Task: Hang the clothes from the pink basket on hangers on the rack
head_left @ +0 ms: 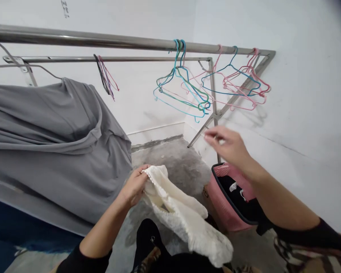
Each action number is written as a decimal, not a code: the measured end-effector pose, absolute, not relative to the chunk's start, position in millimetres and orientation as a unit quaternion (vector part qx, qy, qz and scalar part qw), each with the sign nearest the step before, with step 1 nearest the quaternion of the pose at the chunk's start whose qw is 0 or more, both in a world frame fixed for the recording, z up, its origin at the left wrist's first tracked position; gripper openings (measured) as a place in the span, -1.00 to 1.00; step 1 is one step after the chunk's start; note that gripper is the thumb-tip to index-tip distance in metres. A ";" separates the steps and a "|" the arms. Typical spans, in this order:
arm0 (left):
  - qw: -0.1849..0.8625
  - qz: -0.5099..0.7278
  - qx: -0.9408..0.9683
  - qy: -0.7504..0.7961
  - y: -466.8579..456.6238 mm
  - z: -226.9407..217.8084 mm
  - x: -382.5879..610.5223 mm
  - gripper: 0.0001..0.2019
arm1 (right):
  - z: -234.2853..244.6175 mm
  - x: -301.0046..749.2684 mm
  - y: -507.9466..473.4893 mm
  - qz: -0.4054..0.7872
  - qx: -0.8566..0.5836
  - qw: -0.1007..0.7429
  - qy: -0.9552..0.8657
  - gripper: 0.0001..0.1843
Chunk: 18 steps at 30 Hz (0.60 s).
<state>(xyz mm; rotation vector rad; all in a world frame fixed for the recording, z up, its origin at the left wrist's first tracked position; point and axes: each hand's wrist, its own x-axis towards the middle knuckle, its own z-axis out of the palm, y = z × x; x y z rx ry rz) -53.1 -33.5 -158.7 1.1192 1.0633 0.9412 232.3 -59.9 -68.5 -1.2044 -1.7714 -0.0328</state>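
Observation:
My left hand (135,185) is closed on the edge of a white lace-trimmed garment (187,212). The cloth hangs from it down and to the right, with a gap between its layers. Slightly blurred, my right hand (227,144) is raised in the air, away from the garment. Its thumb and fingertips come together in a loose pinch, and I see nothing between them. Above it, several blue and green hangers (184,91) and pink hangers (244,89) hang from a metal rail (102,40).
A large grey cloth (45,121) drapes from a hanger on the left, with dark blue cloth (5,223) below. At the lower right stands a pink basket (226,204) holding dark clothes. Thin dark and purple hangers (104,77) hang farther back. Walls close off the back and right.

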 end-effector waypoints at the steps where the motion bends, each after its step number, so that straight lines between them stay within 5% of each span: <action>1: 0.631 0.405 0.478 0.458 -37.0 -157.7 -51.7 -0.79 | -61.9 233.7 -47.1 -0.078 -0.522 0.502 -0.685 -0.69; 5: 0.630 0.397 0.508 0.433 -44.6 -159.5 -49.1 -0.79 | -45.7 235.7 -2.7 -0.210 -0.631 0.441 -0.602 -0.61; 10: 0.597 0.378 0.552 0.443 -43.4 -168.7 -61.2 -0.82 | -42.2 227.1 18.7 -0.186 -0.699 0.368 -0.584 -0.65; 18: 0.559 0.313 0.596 0.483 -43.7 -168.8 -75.3 -0.89 | -29.9 204.9 26.0 0.024 -0.535 0.579 -0.615 -0.75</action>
